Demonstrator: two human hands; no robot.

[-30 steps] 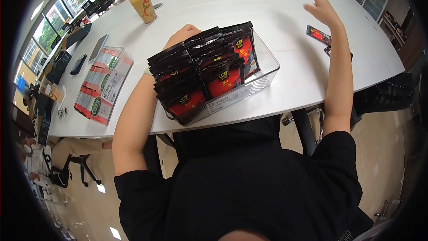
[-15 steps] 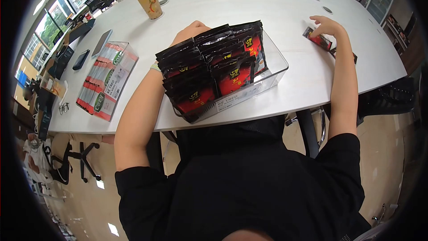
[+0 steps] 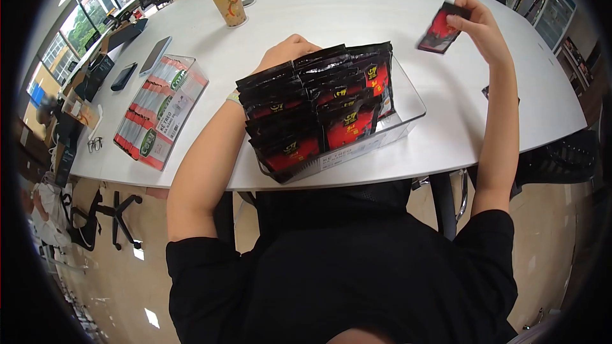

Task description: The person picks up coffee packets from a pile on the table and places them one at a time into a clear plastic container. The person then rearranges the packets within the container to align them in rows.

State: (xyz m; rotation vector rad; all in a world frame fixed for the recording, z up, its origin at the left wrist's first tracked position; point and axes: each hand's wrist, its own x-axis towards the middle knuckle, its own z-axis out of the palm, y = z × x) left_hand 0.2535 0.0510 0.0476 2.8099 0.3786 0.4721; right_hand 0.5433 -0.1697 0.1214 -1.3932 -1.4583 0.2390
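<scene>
My right hand (image 3: 477,24) pinches a black and red sachet (image 3: 442,28) above the right part of the white table. Part of another dark sachet (image 3: 486,92) lies on the table, mostly hidden behind my right forearm. In front of me a clear bin (image 3: 408,121) holds several black and red sachets (image 3: 347,127) standing in rows, with a gap at its right end. Behind the bin's left side is my left hand (image 3: 288,51); its fingers are largely hidden by the sachets, so its grip cannot be made out.
To the left, a second clear bin (image 3: 199,83) holds red and white packets. Beyond it lie a phone (image 3: 155,55) and a dark case (image 3: 123,77). A plastic cup of drink (image 3: 226,1) stands at the back left. Glasses (image 3: 95,144) rest near the left edge of the table (image 3: 319,0).
My right hand has closed on a sachet and lifted it off the table, up and slightly left. The view has shifted a little; my left hand remains behind the bin.
</scene>
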